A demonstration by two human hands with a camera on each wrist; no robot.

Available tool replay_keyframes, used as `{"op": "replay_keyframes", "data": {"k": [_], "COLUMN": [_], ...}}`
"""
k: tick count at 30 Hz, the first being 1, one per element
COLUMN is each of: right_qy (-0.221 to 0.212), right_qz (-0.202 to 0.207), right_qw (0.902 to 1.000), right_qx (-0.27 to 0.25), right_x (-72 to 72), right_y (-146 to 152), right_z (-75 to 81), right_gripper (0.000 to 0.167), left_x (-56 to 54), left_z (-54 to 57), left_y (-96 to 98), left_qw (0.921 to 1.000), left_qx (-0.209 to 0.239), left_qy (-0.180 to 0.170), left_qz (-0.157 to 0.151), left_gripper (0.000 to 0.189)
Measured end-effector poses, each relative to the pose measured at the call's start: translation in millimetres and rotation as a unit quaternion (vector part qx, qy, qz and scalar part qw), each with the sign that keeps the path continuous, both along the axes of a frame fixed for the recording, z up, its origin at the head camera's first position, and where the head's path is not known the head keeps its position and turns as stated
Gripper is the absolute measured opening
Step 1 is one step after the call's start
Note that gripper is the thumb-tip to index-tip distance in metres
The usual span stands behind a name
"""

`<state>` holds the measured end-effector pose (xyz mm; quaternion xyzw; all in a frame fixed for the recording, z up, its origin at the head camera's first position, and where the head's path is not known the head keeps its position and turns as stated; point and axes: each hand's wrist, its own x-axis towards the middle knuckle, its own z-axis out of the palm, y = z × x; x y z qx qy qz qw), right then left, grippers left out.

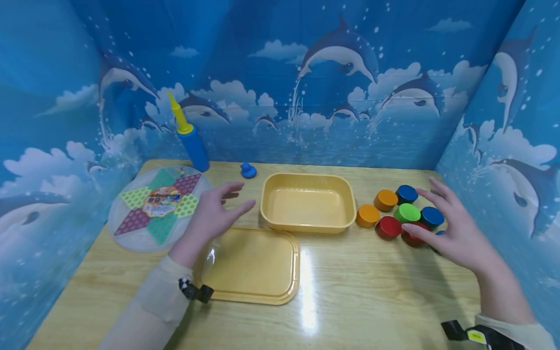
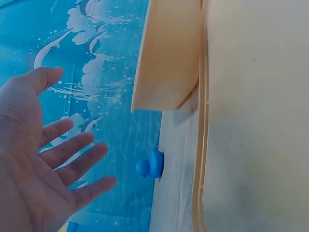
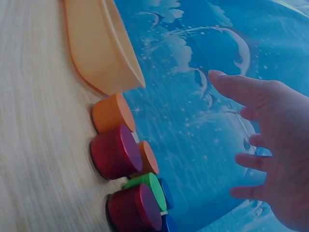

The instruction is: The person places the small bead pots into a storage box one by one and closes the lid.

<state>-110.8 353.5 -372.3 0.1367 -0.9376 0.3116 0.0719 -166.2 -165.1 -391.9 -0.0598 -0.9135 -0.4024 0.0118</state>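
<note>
Right hand (image 1: 455, 233), fingers apart and holding nothing, was nearer the squat red, orange, green and blue round tubs (image 1: 407, 213), which lay just right of the open yellow rectangular plastic box (image 1: 308, 201); left hand (image 1: 213, 211), also spread and empty, hung left of that box.

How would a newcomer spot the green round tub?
Start at the yellow rectangular open plastic box. To its right sits a cluster of short cylindrical tubs. The green round tub is mid-cluster, the only green one among orange, red and blue neighbours.
</note>
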Motion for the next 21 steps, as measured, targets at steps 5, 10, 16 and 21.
{"op": "replay_keyframes", "data": {"k": [5,10,16,21], "right_qy": [0.013,0.014,0.004,0.006], "right_qz": [-0.007,-0.023,-0.052,-0.070], "right_qw": [0.9994,0.9984,0.9962,0.9956], "right_qx": [-0.031,-0.050,-0.070,-0.061], "right_x": [5.4,12.1,20.6,25.4], "right_y": [11,22,35,47], "right_z": [-2.5,-7.9,-15.8,-24.1], "right_gripper": [0.082,0.074,0.069,0.068], "left_x": [-1.8,-6.7,-11.7,-13.8], "left_z": [-1.4,-6.6,-15.7,-22.5], "left_y": [1.2,4.5,8.3,11.3], "left_qw": [0.9955,0.9884,0.9846,0.9791], "left_qx": [0.088,0.134,0.152,0.176], "left_qy": [-0.037,-0.071,-0.086,-0.102], "left_qz": [0.001,0.007,0.005,0.000], "left_gripper": [0.072,0.065,0.061,0.062]}}
